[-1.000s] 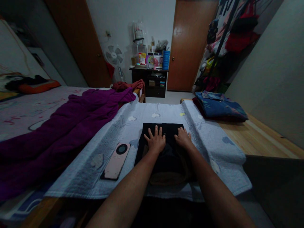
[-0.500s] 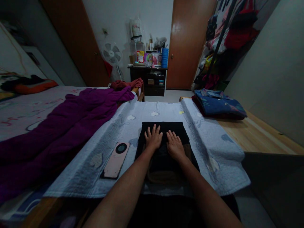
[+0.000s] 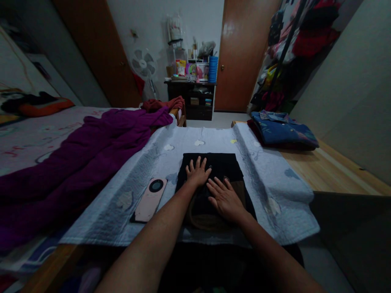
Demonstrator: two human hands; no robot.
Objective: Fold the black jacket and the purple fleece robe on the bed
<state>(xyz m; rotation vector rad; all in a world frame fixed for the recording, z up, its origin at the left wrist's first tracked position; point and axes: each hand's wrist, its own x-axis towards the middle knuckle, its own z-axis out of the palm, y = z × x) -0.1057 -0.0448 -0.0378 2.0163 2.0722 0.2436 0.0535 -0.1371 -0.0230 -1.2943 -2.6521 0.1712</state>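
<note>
A folded black garment with brown parts [image 3: 198, 206] lies on a light blue patterned cloth [image 3: 210, 136] in front of me. My left hand [image 3: 198, 173] rests flat on its upper part, fingers spread. Lower and to the right, my right hand [image 3: 225, 199] lies on the same garment with fingers stretched out. Neither hand grips anything. A small round button [image 3: 210, 167] shows beside my left fingers. Left of the garment, a pink phone [image 3: 150, 203] with a round black camera ring lies on the cloth.
A purple blanket [image 3: 106, 140] covers part of the bed at left. Folded blue clothing [image 3: 282, 129] sits on a wooden surface [image 3: 339, 171] at right. Farther back stand a fan [image 3: 144, 63], a dark cabinet [image 3: 200, 114] and a brown door [image 3: 236, 61].
My right hand has slid toward me and slightly left over the garment, uncovering some brown fabric. My left hand stays nearly in place. The view has shifted slightly.
</note>
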